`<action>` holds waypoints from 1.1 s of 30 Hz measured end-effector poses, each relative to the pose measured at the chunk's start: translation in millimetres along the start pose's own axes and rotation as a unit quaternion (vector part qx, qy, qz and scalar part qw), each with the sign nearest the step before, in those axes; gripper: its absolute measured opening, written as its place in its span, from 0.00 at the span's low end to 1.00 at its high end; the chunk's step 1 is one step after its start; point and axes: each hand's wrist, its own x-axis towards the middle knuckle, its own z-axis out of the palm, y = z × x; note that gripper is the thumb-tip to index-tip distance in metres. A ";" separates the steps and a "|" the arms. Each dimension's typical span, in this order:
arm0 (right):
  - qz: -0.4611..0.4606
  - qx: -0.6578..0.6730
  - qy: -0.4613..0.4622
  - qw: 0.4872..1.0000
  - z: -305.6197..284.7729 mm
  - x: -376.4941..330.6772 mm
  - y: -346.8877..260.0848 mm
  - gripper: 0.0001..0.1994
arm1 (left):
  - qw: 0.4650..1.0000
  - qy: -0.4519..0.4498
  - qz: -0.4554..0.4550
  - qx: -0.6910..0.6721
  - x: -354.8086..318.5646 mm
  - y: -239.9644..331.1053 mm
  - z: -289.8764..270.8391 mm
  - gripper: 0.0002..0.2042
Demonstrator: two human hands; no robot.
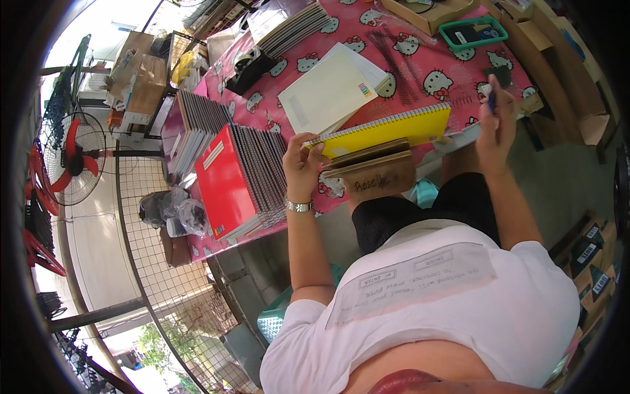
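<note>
A yellow spiral-bound notebook [400, 132] stands on its long edge, its wire coil running along the top. My left hand [303, 165] pinches the notebook's left end near the coil. Brown cardboard pieces [379, 176] with handwriting sit against its near side, at the table's front edge. Off the notebook's right end, my right hand [497, 125] is raised with its fingers closed around a small blue tool [491, 100], whose kind I cannot make out. Loose wire coils [398, 65] lie on the table beyond the notebook, next to cream covers [328, 92].
Stacked red notebooks [226, 177] and a second notebook stack [190, 131] stand at the left on the pink patterned table cover [308, 62]. Farther back are a black tape dispenser [251, 69], more notebooks [289, 29], a teal tray [472, 33] and a cardboard box [430, 14].
</note>
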 end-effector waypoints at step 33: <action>0.471 0.519 -0.430 0.569 130.3 -38.7 -98.5 0.13 | 0.986 0.150 0.069 -0.016 -10.5 -3.8 27.9 0.09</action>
